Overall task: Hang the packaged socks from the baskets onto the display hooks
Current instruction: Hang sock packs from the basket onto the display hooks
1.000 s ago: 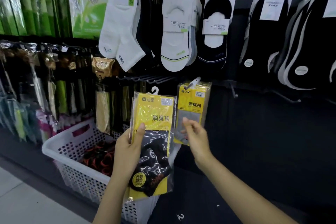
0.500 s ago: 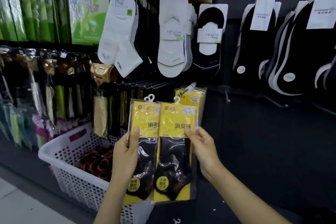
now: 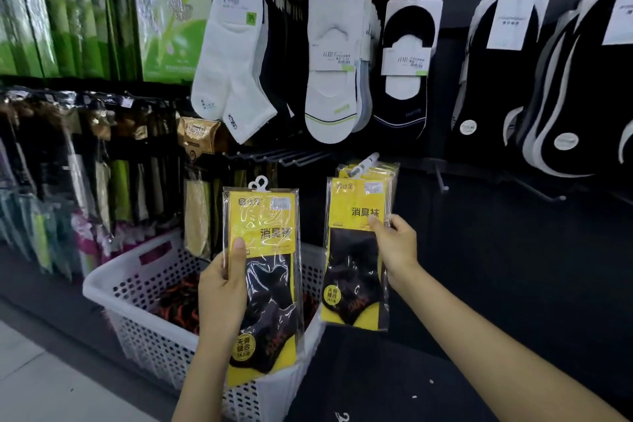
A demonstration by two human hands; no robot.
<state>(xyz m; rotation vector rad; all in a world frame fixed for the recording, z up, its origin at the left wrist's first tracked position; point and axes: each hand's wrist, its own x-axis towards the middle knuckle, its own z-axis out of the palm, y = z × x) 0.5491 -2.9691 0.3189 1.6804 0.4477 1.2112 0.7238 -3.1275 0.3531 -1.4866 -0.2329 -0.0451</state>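
Note:
My left hand [image 3: 221, 288] grips a yellow-and-black sock packet [image 3: 265, 271] upright above the white basket [image 3: 137, 284], thumb on its front. A second yellow sock packet [image 3: 354, 267] is pinched at its right edge by my right hand [image 3: 394, 247]. Its white hanger tab sits at the tip of a display hook [image 3: 368, 161], in front of a few like packets hung there. I cannot tell whether the tab is on the hook. More dark packets lie in the basket.
Several bare black hooks [image 3: 277, 156] jut out between the two packets. White and black socks [image 3: 334, 72] hang on the row above. Two bare hooks [image 3: 442, 181] stick out to the right. Green boxes and dark packets fill the left shelves.
One second ago my left hand held the packets together and my right hand touched the hung ones. My right hand then took one packet and moved it right and up to the hook.

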